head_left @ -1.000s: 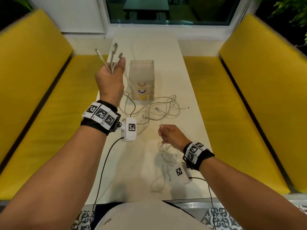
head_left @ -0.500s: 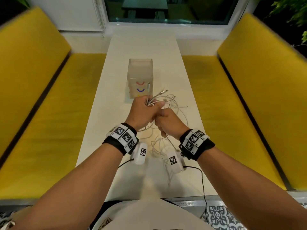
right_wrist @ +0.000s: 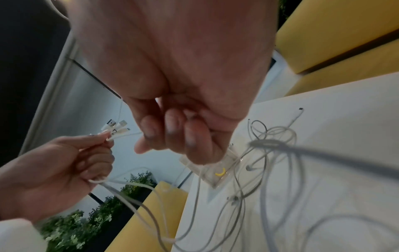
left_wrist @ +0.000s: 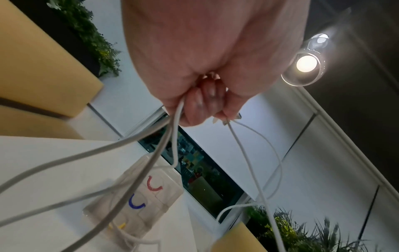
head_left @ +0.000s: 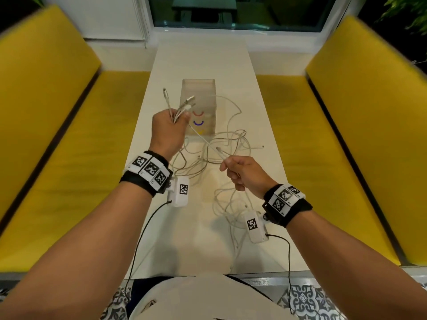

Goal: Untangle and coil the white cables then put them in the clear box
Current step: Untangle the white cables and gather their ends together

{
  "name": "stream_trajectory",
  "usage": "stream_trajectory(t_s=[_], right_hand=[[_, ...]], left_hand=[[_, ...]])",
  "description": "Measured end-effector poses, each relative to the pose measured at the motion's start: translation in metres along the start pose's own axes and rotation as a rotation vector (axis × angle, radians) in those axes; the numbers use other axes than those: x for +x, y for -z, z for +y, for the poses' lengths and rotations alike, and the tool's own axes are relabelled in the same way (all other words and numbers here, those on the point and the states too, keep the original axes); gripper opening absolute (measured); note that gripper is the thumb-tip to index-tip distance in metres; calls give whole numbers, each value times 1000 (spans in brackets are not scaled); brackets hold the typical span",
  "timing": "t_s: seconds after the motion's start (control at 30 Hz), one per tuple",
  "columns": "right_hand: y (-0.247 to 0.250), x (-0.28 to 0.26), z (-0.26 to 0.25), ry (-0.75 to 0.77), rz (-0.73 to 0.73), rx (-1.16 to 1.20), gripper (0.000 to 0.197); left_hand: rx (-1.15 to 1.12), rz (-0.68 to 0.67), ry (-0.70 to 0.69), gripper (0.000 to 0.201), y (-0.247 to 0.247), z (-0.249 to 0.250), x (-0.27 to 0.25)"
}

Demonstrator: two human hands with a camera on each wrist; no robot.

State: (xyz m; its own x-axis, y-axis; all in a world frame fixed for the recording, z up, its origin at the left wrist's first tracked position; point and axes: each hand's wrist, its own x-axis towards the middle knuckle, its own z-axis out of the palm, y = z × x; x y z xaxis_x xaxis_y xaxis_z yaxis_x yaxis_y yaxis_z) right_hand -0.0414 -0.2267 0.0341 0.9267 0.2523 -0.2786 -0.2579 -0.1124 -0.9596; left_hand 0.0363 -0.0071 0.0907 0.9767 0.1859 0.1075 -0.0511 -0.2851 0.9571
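Observation:
My left hand (head_left: 169,128) is raised left of the clear box (head_left: 199,88) and grips a bundle of white cable ends (head_left: 182,106), plugs sticking up. In the left wrist view the left hand (left_wrist: 194,105) holds several strands that drop toward the clear box (left_wrist: 138,196). My right hand (head_left: 240,169) pinches one white cable (head_left: 208,142) that runs taut up to the left hand. The right wrist view shows the right hand (right_wrist: 170,134) with curled fingers beside the plugs (right_wrist: 116,127). A tangle of white cables (head_left: 231,148) lies on the table in front of the box.
The narrow white table (head_left: 203,56) runs between two yellow benches (head_left: 69,144) (head_left: 342,139). More loose cable loops (head_left: 233,209) lie under my right wrist. A window (head_left: 233,10) closes the far end.
The hands were together over the tangle half a second ago. Now the left has lifted up and left with the plug ends, and the right has drawn back toward me, stretching one cable between them.

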Motion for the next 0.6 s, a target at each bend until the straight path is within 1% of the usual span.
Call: stream_trajectory(t_s=[0.07,0.13,0.2,0.27,0.33,0.4,0.47,0.57,0.6], right_hand=[[6,9,-2,14,60,-79,28],[19,21,-6,32,190,-180,27],[35,35,-9,36,329,-295,29],[52,48,-8,36,439,-425,28],[66,60,-7,28,539,-591,26],[78,68,-3,-6,632,-684,26],[85,71,2,-44,665,-691,29],[80,66,7,-91,668,-639,50],[74,61,7,-94,665,-628,50]], left_hand=[[-24,-5,37,39,-4,-2,-5],[-65,4,74,42,-7,-7,-10],[-120,10,97,39,-8,-10,-15],[-185,30,97,39,-8,-11,-17],[-228,59,83,34,-9,-11,-17],[-265,89,90,34,-9,-10,-16],[-303,116,93,34,-9,-11,-14],[-347,144,83,34,-8,-13,-12],[-357,152,80,34,-9,-15,-11]])
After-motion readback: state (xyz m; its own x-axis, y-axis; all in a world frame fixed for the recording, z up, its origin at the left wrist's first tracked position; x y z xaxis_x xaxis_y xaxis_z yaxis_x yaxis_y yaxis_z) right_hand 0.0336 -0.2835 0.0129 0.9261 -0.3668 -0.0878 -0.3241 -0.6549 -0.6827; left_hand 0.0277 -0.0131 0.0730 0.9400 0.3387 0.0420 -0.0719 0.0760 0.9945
